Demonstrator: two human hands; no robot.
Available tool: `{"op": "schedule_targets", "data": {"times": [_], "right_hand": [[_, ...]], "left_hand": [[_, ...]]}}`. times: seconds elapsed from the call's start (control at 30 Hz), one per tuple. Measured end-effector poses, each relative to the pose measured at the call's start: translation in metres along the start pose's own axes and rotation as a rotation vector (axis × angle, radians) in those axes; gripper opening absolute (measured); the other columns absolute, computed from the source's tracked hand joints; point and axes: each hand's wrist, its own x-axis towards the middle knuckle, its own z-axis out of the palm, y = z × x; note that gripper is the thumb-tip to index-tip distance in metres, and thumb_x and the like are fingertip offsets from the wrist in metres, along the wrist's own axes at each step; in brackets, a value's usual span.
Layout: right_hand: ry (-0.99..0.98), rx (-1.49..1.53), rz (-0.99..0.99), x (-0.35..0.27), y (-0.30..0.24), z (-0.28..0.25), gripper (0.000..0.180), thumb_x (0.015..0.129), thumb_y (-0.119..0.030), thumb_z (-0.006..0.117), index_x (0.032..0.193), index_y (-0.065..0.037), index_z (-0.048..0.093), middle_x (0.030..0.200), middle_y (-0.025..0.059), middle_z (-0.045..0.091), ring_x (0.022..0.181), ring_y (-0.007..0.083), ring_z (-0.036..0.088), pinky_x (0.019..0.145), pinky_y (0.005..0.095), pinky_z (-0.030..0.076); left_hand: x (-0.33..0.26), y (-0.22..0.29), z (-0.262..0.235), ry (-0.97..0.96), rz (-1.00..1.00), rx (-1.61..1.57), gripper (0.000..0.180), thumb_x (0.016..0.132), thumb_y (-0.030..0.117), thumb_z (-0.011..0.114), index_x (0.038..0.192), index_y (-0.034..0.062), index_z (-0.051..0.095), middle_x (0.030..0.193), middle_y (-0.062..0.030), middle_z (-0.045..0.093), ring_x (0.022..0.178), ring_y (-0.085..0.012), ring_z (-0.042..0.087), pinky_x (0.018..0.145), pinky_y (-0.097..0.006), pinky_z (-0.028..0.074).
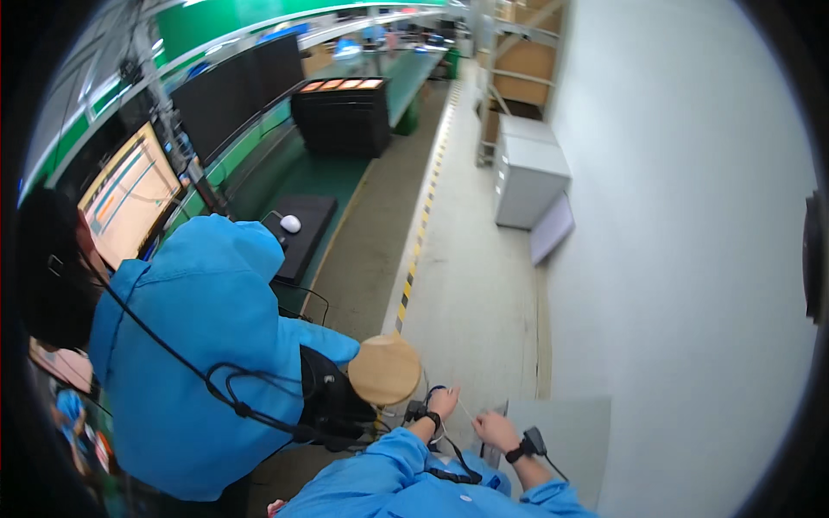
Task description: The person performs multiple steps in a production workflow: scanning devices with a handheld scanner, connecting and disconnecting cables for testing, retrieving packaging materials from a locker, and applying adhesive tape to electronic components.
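Low in the picture, my left hand is closed, with a dark blue loop showing beside its fingers. My right hand, a little nearer and to the right, is pinched closed. A thin white cord runs between the two hands, and each appears to grip an end of it. Black straps circle both wrists; the right one carries a small black box. Dark cable lies over my blue-clothed lap below the hands. The fingertips are too small to make out in detail.
A person in a blue jacket is close on my left, facing a lit monitor. A round wooden stool stands just ahead of my hands. Grey cabinets line the white wall on the right. A grey panel is beside my right arm.
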Motion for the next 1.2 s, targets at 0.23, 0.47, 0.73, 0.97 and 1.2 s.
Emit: {"op": "schedule_targets", "data": {"times": [0.23,0.47,0.73,0.97,1.2], "right_hand": [[-0.450,0.013,-0.098,0.161,0.063,-0.005,0.037,0.088,-0.041,0.050,0.091,-0.008,0.067,0.084,0.0206,0.064,0.081,0.0367,0.063,0.073,0.0475,0.050],[-0.781,-0.234,-0.542,0.306,0.082,-0.059,0.039,0.086,-0.042,0.053,0.090,-0.006,0.067,0.085,0.0182,0.065,0.082,0.0364,0.063,0.073,0.0469,0.050],[-0.753,-0.505,-0.742,0.492,0.162,-0.111,0.044,0.089,-0.044,0.047,0.091,-0.008,0.070,0.091,0.0171,0.066,0.086,0.0348,0.064,0.075,0.0468,0.051],[-0.553,-0.427,-0.558,0.649,0.273,-0.239,0.041,0.090,-0.037,0.044,0.089,-0.005,0.070,0.091,0.0188,0.067,0.087,0.0359,0.064,0.081,0.0475,0.050],[-0.381,-0.263,0.005,0.728,0.411,-0.295,0.042,0.088,-0.042,0.045,0.093,-0.009,0.071,0.095,0.0177,0.068,0.090,0.0361,0.064,0.083,0.0469,0.049]], "left_hand": [[0.115,-0.075,0.052,0.308,-0.094,0.150,0.062,0.088,0.053,0.043,0.119,0.0018,0.058,0.119,-0.0253,0.057,0.115,-0.0365,0.053,0.097,-0.042,0.041],[0.144,-0.055,-0.019,0.212,-0.858,-0.520,0.061,0.084,0.054,0.050,0.111,0.0009,0.063,0.103,-0.0201,0.066,0.088,-0.0318,0.066,0.075,-0.040,0.051],[0.214,-0.052,-0.060,0.348,-0.903,-0.603,0.061,0.085,0.054,0.044,0.104,-0.0001,0.065,0.109,-0.0247,0.062,0.102,-0.0391,0.060,0.088,-0.045,0.047],[0.258,0.069,-0.149,0.348,-0.725,0.077,0.060,0.087,0.056,0.042,0.091,0.0027,0.070,0.097,-0.0228,0.066,0.098,-0.0409,0.061,0.088,-0.047,0.047],[0.370,0.128,-0.209,0.600,-0.781,0.208,0.047,0.092,0.039,0.040,0.082,0.0032,0.069,0.088,-0.0195,0.067,0.085,-0.0407,0.063,0.078,-0.049,0.051]]}}
